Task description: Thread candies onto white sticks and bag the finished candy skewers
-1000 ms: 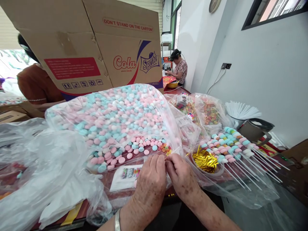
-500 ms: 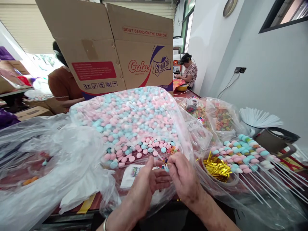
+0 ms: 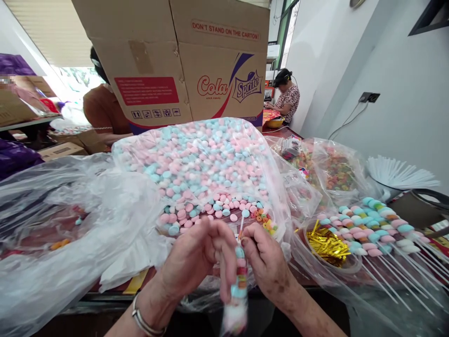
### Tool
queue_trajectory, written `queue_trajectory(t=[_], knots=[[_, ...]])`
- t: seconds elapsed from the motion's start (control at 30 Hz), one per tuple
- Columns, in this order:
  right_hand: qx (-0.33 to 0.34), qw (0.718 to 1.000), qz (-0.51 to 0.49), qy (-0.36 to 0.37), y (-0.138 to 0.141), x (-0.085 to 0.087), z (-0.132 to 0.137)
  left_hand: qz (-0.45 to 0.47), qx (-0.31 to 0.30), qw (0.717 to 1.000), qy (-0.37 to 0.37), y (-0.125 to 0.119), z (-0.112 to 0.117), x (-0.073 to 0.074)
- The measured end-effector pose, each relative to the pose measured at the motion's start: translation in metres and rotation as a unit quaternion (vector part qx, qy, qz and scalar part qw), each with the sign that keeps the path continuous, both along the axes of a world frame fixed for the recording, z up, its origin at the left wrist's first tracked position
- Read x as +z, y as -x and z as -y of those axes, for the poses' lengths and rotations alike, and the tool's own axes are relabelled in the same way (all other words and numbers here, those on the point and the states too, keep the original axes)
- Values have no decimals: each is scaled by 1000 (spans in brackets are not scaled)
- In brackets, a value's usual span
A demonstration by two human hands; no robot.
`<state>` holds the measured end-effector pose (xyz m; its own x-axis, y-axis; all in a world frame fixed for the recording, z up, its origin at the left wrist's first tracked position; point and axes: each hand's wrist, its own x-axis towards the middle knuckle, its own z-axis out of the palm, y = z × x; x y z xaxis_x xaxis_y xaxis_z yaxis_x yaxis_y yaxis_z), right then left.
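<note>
My left hand (image 3: 198, 255) and my right hand (image 3: 263, 257) meet just in front of me, both with fingers pinched around a candy skewer (image 3: 239, 281). The skewer is a thin white stick threaded with blue, red and pink sweets, and its lower end is blurred. Its bare tip points up between my fingers. Right behind my hands lies an open clear bag of pink and blue round candies (image 3: 206, 168), with small coloured ring sweets (image 3: 264, 221) at its mouth. A silver bangle circles my left wrist.
A bowl of gold twist ties (image 3: 328, 245) sits to the right, beside a pile of finished candy skewers (image 3: 372, 224). White sticks (image 3: 400, 175) fan out further right. A big Cola/Sprite carton (image 3: 182, 65) stands behind, and crumpled clear plastic (image 3: 70, 224) covers the left. Other people work beyond.
My hands have turned from flat on the bag's edge to holding a candy skewer upright between them. The camera has shifted left and the skewer has swung downward.
</note>
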<state>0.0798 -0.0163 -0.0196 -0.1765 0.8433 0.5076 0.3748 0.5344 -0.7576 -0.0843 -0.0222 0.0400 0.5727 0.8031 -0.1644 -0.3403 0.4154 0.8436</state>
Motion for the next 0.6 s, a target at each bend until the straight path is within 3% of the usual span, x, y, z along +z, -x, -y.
queue_trajectory(t=[0.07, 0.13, 0.23, 0.3, 0.4, 0.5, 0.6], knots=[[-40, 996, 4, -77, 3, 3, 0, -101, -81, 991, 42, 1, 4, -6], [-45, 990, 6, -131, 9, 6, 4, -123, -54, 988, 75, 0, 3, -13], [23, 995, -20, -96, 17, 8, 14, -25, 84, 993, 83, 1, -1, -21], [83, 994, -68, 12, 23, 7, 20, 11, 175, 983, 45, 1, 0, -22], [138, 967, -129, 170, 35, 0, 29, 10, 308, 951, -26, -5, 11, -22], [157, 975, -86, 133, 49, -9, 39, 7, 407, 913, -33, -9, 21, -19], [179, 982, 34, 55, 49, -16, 46, -36, 445, 894, -44, 10, 33, -14]])
